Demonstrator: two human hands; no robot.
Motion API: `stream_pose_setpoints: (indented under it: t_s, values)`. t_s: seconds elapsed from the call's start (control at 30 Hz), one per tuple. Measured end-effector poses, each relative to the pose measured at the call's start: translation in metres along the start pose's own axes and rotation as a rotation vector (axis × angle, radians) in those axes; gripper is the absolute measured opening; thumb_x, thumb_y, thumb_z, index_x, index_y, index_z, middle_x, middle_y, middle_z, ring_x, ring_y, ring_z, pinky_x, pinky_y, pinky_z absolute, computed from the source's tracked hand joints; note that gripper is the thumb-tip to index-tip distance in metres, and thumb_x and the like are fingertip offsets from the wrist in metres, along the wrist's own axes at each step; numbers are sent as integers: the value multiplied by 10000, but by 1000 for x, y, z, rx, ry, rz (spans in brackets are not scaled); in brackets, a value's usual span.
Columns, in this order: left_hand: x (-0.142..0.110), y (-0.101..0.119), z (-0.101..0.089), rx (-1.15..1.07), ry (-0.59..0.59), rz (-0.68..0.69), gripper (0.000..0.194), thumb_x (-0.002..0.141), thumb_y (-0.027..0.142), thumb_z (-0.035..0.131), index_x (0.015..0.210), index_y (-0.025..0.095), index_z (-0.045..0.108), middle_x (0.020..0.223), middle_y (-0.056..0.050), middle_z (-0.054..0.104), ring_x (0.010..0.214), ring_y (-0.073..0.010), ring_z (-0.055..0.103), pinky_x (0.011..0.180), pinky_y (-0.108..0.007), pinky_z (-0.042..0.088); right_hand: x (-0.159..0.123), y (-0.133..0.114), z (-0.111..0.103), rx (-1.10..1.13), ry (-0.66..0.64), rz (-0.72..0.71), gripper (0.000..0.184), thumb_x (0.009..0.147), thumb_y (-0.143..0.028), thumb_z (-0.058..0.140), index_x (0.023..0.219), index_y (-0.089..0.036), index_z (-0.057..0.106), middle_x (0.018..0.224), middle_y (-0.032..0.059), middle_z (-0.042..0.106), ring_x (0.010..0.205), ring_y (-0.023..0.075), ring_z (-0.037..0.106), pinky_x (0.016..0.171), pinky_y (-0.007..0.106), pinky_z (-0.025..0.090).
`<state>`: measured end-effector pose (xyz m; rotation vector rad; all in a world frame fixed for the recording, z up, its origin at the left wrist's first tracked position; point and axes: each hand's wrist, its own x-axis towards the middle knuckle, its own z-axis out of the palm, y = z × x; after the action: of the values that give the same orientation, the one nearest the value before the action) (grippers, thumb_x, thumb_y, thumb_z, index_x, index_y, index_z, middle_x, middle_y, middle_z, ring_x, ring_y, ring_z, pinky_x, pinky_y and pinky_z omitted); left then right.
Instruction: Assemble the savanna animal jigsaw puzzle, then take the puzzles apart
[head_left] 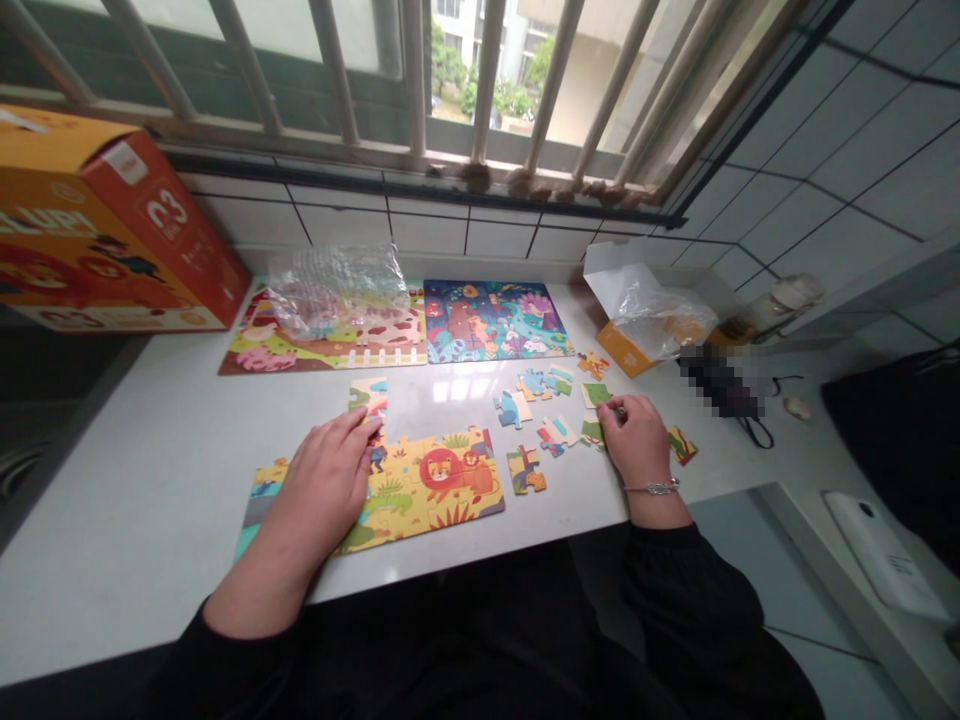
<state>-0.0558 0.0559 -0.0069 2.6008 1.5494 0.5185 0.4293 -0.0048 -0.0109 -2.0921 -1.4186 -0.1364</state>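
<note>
Several loose pieces (514,409) lie in a scattered group to the right of the lion puzzle (461,480), which sits by the near edge of the table (150,450). The left hand (326,475) lies across the left part of this puzzle, its fingers bent and close together; the fingertips reach a narrow strip (369,395) that runs from the puzzle toward the far edge, but whether they pinch it I cannot tell. Well apart from it, the right hand (637,440) is at the right side of the loose pieces, thumb and forefinger close together at two green pieces (595,394); whether they grip one is hidden. A bracelet (654,488) circles the right wrist. One more piece (682,446) lies just beyond that hand, toward the table's right end. Along the far edge, the farm puzzle (382,335) and the dark blue puzzle (499,320) lie side by side, with crumpled clear plastic (337,295) on top of the first. A big orange box (165,225) stands at the far left corner. An open white and orange box (626,347) is near the far right corner, with clear wrap (660,318) in its opening. To the right of this box is a dark thing (720,382), blurred out. Barred window panes rise behind the far edge, above white tiles (427,233).
</note>
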Motion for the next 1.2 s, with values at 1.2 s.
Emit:
stream_pose_setpoints:
  t_s: [1.2]
  values:
    - [1,0,-1,-10,2,6,470,1109,293,401,1491,182,650,1623,-181,630,1458,-391,607,1246,-587,476,-18,128,-96,-127,-172,241,672,673,-752,822,1066,-209,780,964,138,840,821,341,779,738,464,586]
